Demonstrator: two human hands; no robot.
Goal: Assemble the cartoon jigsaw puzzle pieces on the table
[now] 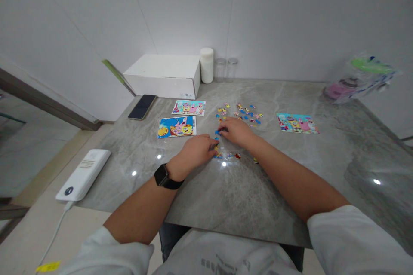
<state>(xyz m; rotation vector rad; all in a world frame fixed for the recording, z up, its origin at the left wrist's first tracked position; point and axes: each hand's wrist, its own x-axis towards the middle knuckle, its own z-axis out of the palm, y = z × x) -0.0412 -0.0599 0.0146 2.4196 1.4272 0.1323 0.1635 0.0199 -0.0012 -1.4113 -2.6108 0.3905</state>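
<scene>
My right hand (235,131) pinches a small blue puzzle piece (217,132) over the table. Just nearer to me, my left hand (197,151) has its thumb and forefinger closed at the edge of a yellowish puzzle piece (216,149). Below the fingertips a short row of pieces runs to the right, with a red-brown piece (238,156) at its end. Beyond my right hand lie several loose pieces (245,112) in a scattered heap. One more piece (256,160) is partly covered by my right forearm.
Cartoon picture cards lie at left, a blue one (177,127) and a turquoise one (189,107); another card (298,123) lies right. Around are a phone (142,107), white box (163,75), white bottle (207,65), glass jars (226,70), plastic bag (358,79) and corded power bank (84,174).
</scene>
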